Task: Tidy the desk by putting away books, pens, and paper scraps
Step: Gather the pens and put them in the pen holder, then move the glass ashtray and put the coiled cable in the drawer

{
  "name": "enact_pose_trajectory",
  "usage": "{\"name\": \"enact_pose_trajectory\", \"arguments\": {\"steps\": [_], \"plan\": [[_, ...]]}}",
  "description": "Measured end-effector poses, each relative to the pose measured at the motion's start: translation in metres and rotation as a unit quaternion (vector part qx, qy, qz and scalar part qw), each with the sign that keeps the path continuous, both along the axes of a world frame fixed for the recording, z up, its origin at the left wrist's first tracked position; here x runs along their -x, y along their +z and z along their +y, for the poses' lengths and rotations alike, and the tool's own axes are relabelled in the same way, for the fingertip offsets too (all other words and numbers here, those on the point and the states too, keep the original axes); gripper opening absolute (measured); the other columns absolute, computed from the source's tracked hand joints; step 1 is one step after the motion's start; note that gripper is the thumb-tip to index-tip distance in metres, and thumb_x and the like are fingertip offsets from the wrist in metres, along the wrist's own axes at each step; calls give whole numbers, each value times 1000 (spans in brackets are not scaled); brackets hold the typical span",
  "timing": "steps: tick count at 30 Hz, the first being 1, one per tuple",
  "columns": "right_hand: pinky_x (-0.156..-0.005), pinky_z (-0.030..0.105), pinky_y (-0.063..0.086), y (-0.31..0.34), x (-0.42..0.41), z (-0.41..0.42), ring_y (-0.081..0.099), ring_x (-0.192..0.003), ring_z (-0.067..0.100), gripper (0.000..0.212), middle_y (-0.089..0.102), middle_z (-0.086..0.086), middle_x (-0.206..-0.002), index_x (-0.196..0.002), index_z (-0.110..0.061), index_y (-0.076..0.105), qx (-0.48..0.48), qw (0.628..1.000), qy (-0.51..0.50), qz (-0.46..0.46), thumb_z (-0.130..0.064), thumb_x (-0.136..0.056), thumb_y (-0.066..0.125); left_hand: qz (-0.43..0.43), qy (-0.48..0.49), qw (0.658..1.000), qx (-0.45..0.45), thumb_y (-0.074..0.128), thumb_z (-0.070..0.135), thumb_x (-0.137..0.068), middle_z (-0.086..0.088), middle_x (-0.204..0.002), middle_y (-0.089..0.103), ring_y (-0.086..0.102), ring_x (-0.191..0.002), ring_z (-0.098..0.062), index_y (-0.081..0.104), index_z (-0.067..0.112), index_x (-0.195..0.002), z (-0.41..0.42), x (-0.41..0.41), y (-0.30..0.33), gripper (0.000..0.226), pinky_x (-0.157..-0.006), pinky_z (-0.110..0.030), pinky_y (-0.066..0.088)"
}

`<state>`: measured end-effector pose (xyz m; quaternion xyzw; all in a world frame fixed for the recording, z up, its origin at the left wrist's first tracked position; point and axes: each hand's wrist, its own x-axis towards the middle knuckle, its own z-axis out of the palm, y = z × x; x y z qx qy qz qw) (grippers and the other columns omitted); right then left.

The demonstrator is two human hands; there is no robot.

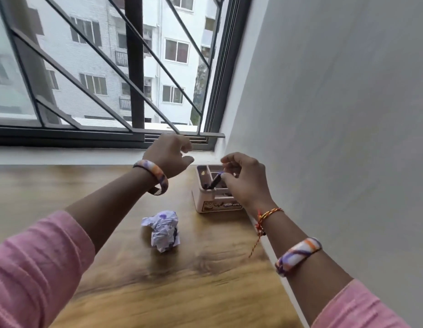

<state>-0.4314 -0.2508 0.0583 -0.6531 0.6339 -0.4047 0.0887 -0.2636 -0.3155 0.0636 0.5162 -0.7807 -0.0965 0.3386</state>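
A dark pen (214,181) with a purple top leans in a compartment of a small pink organiser box (207,204) at the desk's far right, by the wall. My right hand (244,183) hovers over the box with its fingers loosely curved and apart. Its thumb tip is right beside the pen's top, and nothing is pinched between thumb and forefinger. My left hand (169,156) hangs above the desk's back edge to the left of the box, loosely curled and holding nothing. A crumpled ball of white paper (162,230) with purple marks lies on the wooden desk (63,185), nearer to me than the box.
A white wall (335,138) runs along the desk's right edge. A white sill and a dark-framed window with bars (134,91) close off the back. Bare wood lies to the left of the paper ball.
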Motion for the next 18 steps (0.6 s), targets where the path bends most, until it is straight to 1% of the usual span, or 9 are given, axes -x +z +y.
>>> {"name": "enact_pose_trajectory", "arguments": {"steps": [4,5,6,8,9,11,12,15,18], "plan": [[-80,33,55,-3,-8,18,64,-82,18,23,69,5,-84,-95,-11,69,15,999,26,19,1,-75,65,12,11,1000,-14,68,18,-78,-9,-97,72,67,-84,-22,70,7,-95,31,-24,-8,20,-81,-33,54],[-80,31,54,-6,-11,24,63,-82,17,22,68,3,-83,-94,-11,69,19,999,34,29,1,-75,65,13,15,1000,-19,68,19,-78,-8,-96,72,68,-83,-21,70,8,-95,41,-29,-11,20,-80,-33,54],[-78,24,53,-9,-15,32,60,-79,14,21,66,2,-81,-93,-10,70,27,998,43,41,1,-75,65,14,19,999,-25,68,19,-78,-8,-96,72,68,-82,-21,71,8,-94,53,-36,-15,20,-80,-33,54],[-74,6,46,-18,-24,48,57,-77,8,21,68,5,-85,-94,-6,70,43,994,73,70,2,-76,63,14,28,999,-40,69,20,-77,-6,-95,73,68,-80,-20,71,10,-94,77,-49,-26,20,-79,-31,54],[-76,6,46,-25,-31,59,59,-80,10,21,70,8,-90,-96,-5,69,33,990,100,92,2,-78,61,12,35,998,-50,69,20,-77,-6,-95,73,68,-79,-19,72,10,-94,92,-56,-34,20,-79,-31,54],[-84,24,48,-43,-48,82,62,-92,21,22,68,11,-101,-101,-6,67,-18,974,172,148,-2,-82,58,12,51,996,-77,69,19,-77,-7,-96,72,68,-79,-19,72,10,-95,123,-71,-50,20,-79,-31,54],[-85,29,46,-55,-57,95,60,-97,25,23,66,11,-106,-104,-8,65,-47,960,212,177,-5,-84,56,13,60,993,-96,69,18,-77,-7,-97,72,68,-80,-19,71,10,-95,140,-80,-60,20,-80,-32,54],[-90,29,40,-90,-83,136,53,-112,25,34,55,8,-125,-120,-12,55,-116,910,303,260,-14,-87,53,-22,88,983,-162,68,20,-78,-7,-101,70,66,-88,-19,70,11,-99,195,-107,-89,22,-84,-32,52],[-101,36,40,-114,-111,172,43,-124,28,41,44,11,-136,-127,-7,46,-140,871,366,296,-19,-87,51,-87,135,967,-199,64,26,-80,-6,-104,67,62,-100,-20,68,16,-103,249,-138,-112,26,-86,-28,48]]}}
